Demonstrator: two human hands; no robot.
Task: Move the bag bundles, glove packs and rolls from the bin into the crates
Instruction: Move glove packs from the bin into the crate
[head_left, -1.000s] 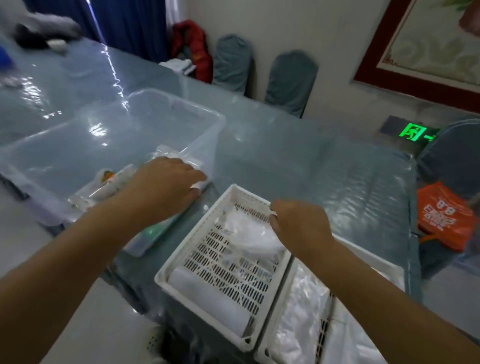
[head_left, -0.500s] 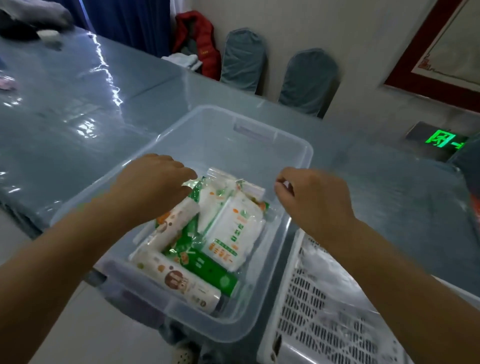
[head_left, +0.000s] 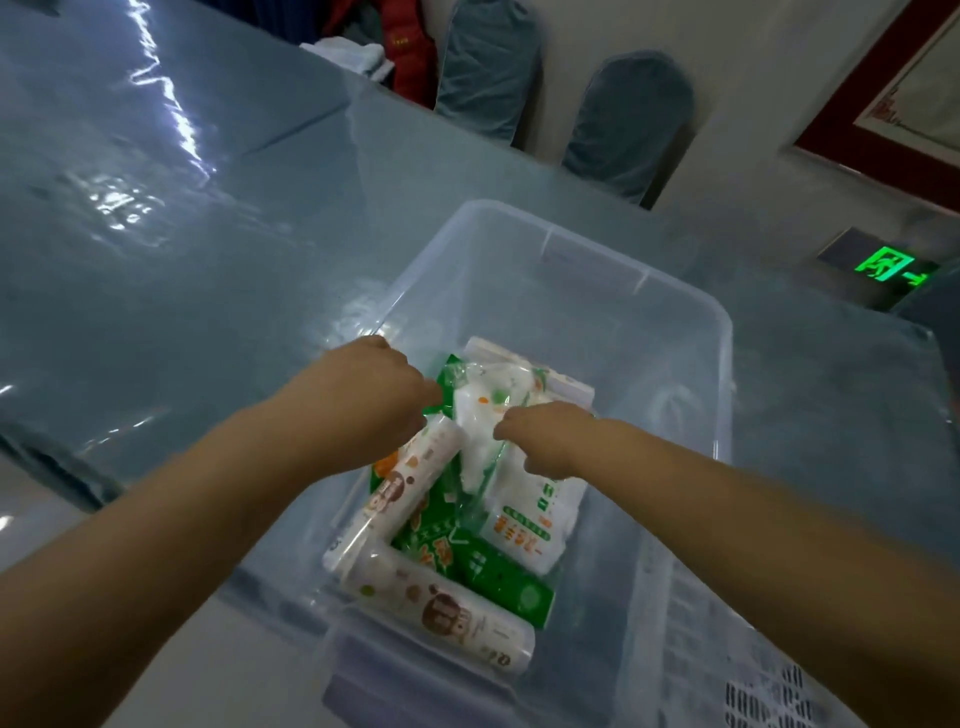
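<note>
The clear plastic bin (head_left: 722, 364) stands on the table in front of me. In it lie two white rolls with cartoon print, one slanted (head_left: 400, 499) and one along the near wall (head_left: 447, 618), green bag bundles (head_left: 498, 577) and white glove packs (head_left: 530, 525). My left hand (head_left: 369, 405) reaches in over the slanted roll's upper end, fingers curled down and hidden. My right hand (head_left: 545, 441) is inside too and pinches the crumpled top of a white glove pack (head_left: 483, 410). A corner of a white slotted crate (head_left: 763, 696) shows at the lower right.
The table (head_left: 182, 270) wears a shiny blue-grey plastic cover and stretches far to the left. Covered chairs (head_left: 628, 119) and a red jacket (head_left: 410, 47) stand behind it by the wall. A green exit sign (head_left: 893, 265) glows at the right.
My view swung from the crates to the bin. Both hands went down into the bin; the right one moved from above the rim onto a glove pack, and the left shifted over the slanted roll.
</note>
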